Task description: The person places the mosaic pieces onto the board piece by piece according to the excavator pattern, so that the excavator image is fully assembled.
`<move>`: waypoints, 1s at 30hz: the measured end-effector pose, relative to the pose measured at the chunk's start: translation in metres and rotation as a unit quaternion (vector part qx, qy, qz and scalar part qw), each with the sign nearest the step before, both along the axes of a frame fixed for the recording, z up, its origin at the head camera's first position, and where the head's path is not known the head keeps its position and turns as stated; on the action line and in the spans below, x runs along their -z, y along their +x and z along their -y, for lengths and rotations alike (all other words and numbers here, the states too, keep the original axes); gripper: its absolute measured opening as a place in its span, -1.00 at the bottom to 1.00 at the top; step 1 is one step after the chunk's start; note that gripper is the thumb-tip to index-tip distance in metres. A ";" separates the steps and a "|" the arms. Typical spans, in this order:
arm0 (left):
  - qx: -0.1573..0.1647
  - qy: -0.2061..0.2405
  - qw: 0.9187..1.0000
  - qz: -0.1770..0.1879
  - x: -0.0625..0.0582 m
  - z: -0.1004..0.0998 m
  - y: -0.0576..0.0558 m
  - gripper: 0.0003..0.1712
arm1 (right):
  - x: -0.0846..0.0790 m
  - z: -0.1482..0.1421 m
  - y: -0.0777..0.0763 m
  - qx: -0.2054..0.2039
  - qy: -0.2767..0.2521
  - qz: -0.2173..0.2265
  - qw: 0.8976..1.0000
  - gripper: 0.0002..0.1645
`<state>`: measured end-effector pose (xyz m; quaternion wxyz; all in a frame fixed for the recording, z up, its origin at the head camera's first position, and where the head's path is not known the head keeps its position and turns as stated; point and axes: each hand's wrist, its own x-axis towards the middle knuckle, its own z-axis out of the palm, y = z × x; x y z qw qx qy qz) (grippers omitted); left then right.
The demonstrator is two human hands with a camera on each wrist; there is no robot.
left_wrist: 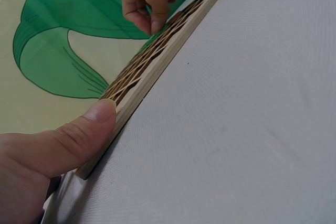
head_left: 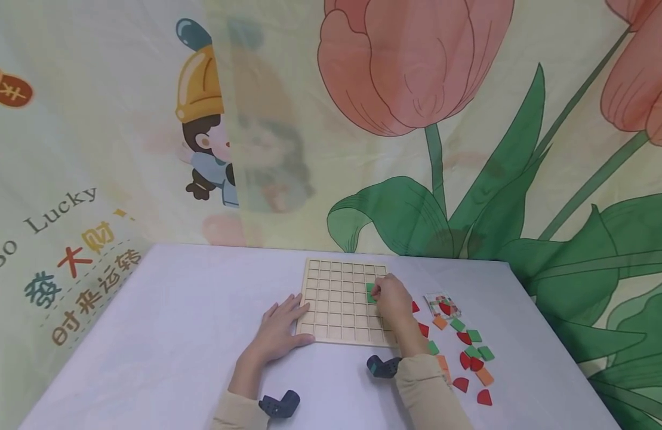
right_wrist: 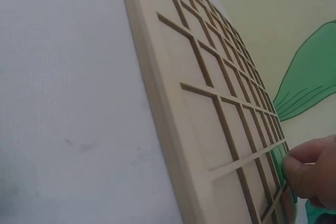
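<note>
Green tile [head_left: 370, 292] pinched by right hand [head_left: 392, 298]; flat left hand [head_left: 279, 328] steadies grid board [head_left: 336, 307].

The grid board [head_left: 338, 301] lies on the table [head_left: 175, 322]. The left hand [head_left: 279, 331] rests at the board's left edge. The right hand [head_left: 391, 298] sits over the board's right side, on a tile [head_left: 370, 292]. Loose tiles [head_left: 470, 352] lie right of the board.

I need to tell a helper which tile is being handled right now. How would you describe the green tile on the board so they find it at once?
Start at the wooden grid board on the white table. On its right side, the right hand pinches a green tile over the cells. It is the only coloured piece on the board; the others lie loose on the table.
</note>
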<state>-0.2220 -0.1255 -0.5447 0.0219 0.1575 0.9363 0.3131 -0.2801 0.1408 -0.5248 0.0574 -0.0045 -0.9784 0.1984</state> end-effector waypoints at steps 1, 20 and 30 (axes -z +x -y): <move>0.000 0.000 1.000 0.002 0.000 0.000 0.000 -0.16 | -0.001 -0.001 0.001 0.002 -0.006 0.001 1.000 -0.83; 0.013 0.008 1.000 -0.004 0.001 -0.006 -0.002 -0.16 | -0.015 -0.141 0.077 0.169 -0.182 0.110 0.962 -0.48; -0.001 -0.003 1.000 -0.007 0.000 -0.001 0.000 -0.17 | -0.013 -0.189 0.101 0.233 -0.184 0.203 0.933 -0.34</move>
